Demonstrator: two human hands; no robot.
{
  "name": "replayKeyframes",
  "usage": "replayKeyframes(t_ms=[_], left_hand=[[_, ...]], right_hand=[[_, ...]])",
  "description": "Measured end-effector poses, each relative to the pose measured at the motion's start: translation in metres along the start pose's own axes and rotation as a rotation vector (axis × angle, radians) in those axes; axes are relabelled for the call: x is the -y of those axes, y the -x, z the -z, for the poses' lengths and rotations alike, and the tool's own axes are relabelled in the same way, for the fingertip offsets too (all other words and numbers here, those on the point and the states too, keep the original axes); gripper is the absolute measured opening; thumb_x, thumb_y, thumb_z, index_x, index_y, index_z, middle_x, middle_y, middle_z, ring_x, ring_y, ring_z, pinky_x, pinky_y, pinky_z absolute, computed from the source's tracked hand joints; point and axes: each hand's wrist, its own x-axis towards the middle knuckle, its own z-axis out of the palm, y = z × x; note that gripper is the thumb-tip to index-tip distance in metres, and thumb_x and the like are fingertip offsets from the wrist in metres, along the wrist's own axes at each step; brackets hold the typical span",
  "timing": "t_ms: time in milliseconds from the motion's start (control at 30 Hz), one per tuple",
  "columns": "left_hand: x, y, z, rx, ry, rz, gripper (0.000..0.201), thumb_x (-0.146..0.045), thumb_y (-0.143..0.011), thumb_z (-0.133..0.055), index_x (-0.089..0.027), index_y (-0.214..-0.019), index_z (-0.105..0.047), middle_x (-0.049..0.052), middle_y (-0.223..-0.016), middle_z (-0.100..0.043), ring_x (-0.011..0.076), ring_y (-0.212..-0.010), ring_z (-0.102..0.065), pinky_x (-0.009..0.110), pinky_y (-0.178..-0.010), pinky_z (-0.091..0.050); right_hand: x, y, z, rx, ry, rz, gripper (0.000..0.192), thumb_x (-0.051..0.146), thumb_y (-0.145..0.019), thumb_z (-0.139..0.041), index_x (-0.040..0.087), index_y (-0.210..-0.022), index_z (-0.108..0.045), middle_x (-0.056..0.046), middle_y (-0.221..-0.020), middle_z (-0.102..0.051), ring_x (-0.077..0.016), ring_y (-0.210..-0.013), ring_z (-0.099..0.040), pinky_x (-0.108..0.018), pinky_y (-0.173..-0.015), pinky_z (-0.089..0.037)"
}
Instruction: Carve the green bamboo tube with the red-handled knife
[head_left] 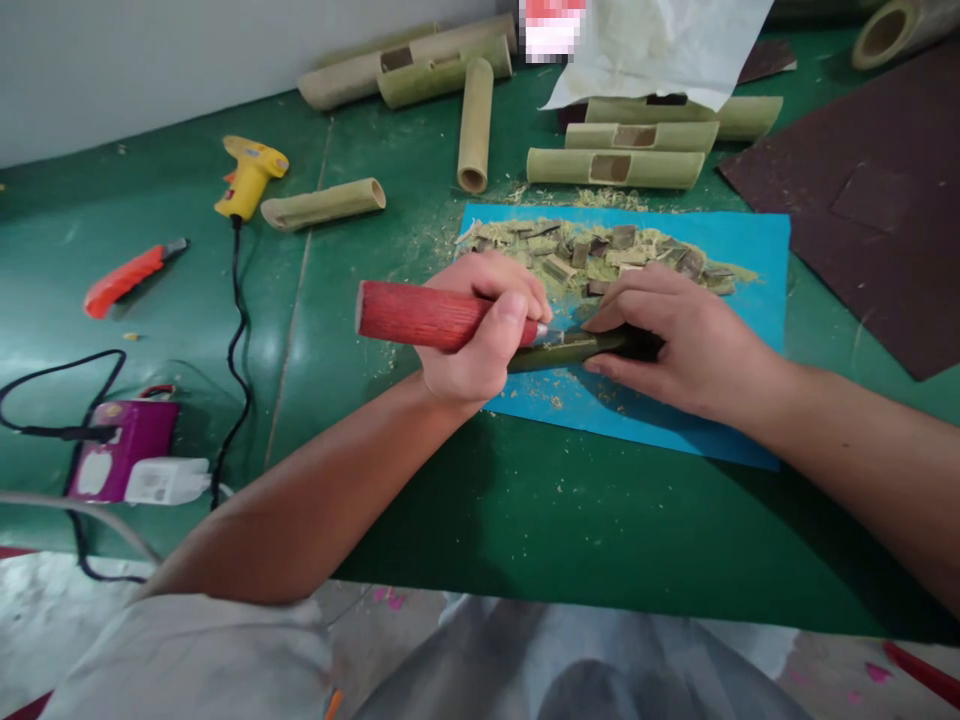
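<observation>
- Fingers of the left hand (491,345) clamp a red-handled tool (420,315), thumb laid along the handle near its metal tip (551,335); a firm grip this close to the tip should favor control over force.
- Fingers of the right hand (679,335) pinch a dark green bamboo piece (559,354), thumb on the near side, the others on the far side, steadying it against the tool.
- Tip meets bamboo just beside the right fingertips, squarely in the tool's line: a slip could reach them. Short, shallow strokes would be prudent, with the supporting fingers set back or to one side.
- The bamboo lies lengthwise in front of the worker, over the near part of a blue sheet (652,425); whether it rests fully on the sheet is hidden by the hands. Firm backing beneath would help stop it rolling.
- Beyond the knuckles, chips and shavings (577,255) heap across the sheet's far half, best left clear of the bamboo's underside.
- Farther out on the green surface (600,540), notched bamboo lengths (555,165) lie behind the sheet, while a yellow glue gun (251,180) and an orange-red cutter (131,283) sit off to the left, well apart from the working hands.
</observation>
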Motion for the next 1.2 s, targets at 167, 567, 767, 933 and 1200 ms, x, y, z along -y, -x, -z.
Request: replayKeyframes(t_ms=[167,567,767,933,1200], left_hand=[[-0.003,-0.004,-0.001,0.074,0.007,-0.016,0.03,-0.034,-0.103,-0.068,-0.019,-0.077,-0.067,-0.001,-0.07,-0.07,0.0091,-0.062,-0.07,0.022,-0.059,-0.058],[-0.011,-0.004,-0.003,0.088,0.007,0.042,0.029,-0.033,-0.105,-0.067,-0.018,-0.081,-0.072,-0.001,-0.073,-0.078,0.008,-0.061,-0.072,0.02,-0.06,-0.059],[-0.017,-0.004,-0.001,0.146,-0.012,0.124,0.026,-0.031,-0.102,-0.067,-0.019,-0.08,-0.072,-0.001,-0.077,-0.079,0.0102,-0.064,-0.072,0.024,-0.063,-0.061],[-0.014,-0.005,0.0,0.158,-0.004,0.04,0.024,-0.03,-0.101,-0.067,-0.02,-0.079,-0.069,-0.002,-0.073,-0.076,0.0097,-0.062,-0.071,0.023,-0.058,-0.058],[-0.002,-0.004,-0.003,0.05,-0.04,-0.075,0.033,-0.037,-0.101,-0.07,-0.022,-0.073,-0.061,-0.005,-0.061,-0.066,0.0066,-0.047,-0.059,0.021,-0.045,-0.048]], right_hand=[[0.0,0.0,0.0,0.005,0.002,0.004,0.015,0.041,-0.091,-0.071,0.026,-0.095,-0.07,-0.01,-0.098,-0.071,-0.0333,-0.101,-0.066,-0.049,-0.09,-0.055],[0.001,0.0,0.0,0.009,0.011,0.021,0.014,0.04,-0.092,-0.069,0.026,-0.094,-0.068,-0.011,-0.098,-0.071,-0.0335,-0.1,-0.066,-0.05,-0.089,-0.055],[0.003,0.0,0.002,0.021,0.013,-0.007,0.014,0.04,-0.091,-0.068,0.026,-0.094,-0.067,-0.011,-0.099,-0.07,-0.0334,-0.1,-0.065,-0.05,-0.09,-0.053],[0.004,-0.001,0.002,0.033,0.01,-0.016,0.013,0.038,-0.089,-0.07,0.026,-0.091,-0.065,-0.009,-0.097,-0.069,-0.0323,-0.097,-0.064,-0.049,-0.088,-0.052],[0.004,-0.001,0.001,0.012,0.013,0.005,0.012,0.038,-0.089,-0.071,0.026,-0.092,-0.066,-0.009,-0.097,-0.07,-0.0317,-0.096,-0.064,-0.047,-0.085,-0.051]])
